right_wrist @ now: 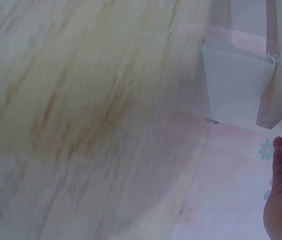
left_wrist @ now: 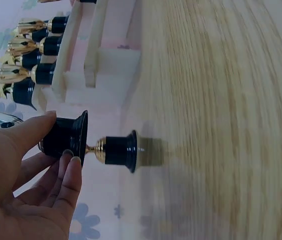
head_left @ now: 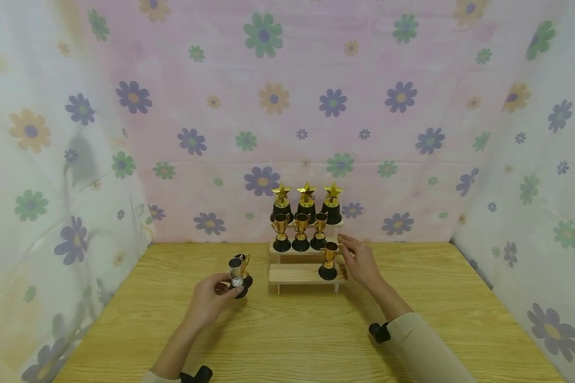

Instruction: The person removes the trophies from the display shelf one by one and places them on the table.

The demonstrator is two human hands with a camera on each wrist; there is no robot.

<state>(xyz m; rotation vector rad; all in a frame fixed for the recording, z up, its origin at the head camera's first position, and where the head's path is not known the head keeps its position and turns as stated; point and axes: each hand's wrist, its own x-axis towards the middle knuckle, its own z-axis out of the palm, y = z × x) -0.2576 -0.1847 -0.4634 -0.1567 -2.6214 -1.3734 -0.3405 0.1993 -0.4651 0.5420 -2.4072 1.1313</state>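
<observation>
My left hand (head_left: 212, 299) pinches a small silver trophy cup (head_left: 236, 266) by its black base (left_wrist: 63, 135), holding it upright over the left part of the table. Just behind it stands a gold trophy cup (left_wrist: 100, 150), partly hidden in the head view by the silver one. At the right end of the lowest step of a wooden tiered stand (head_left: 292, 273), another gold trophy cup (head_left: 329, 256) stands upright. My right hand (head_left: 361, 261) has thumb and forefinger at that cup's right handle; its fingertips are cut off in the right wrist view.
Three gold cups (head_left: 301, 226) stand in a row on the middle step. Behind them, three gold star trophies (head_left: 306, 197) line the top step. The stand is on a wood-grain table (head_left: 297, 335), with flower-patterned cloth (head_left: 306, 69) around the back and sides.
</observation>
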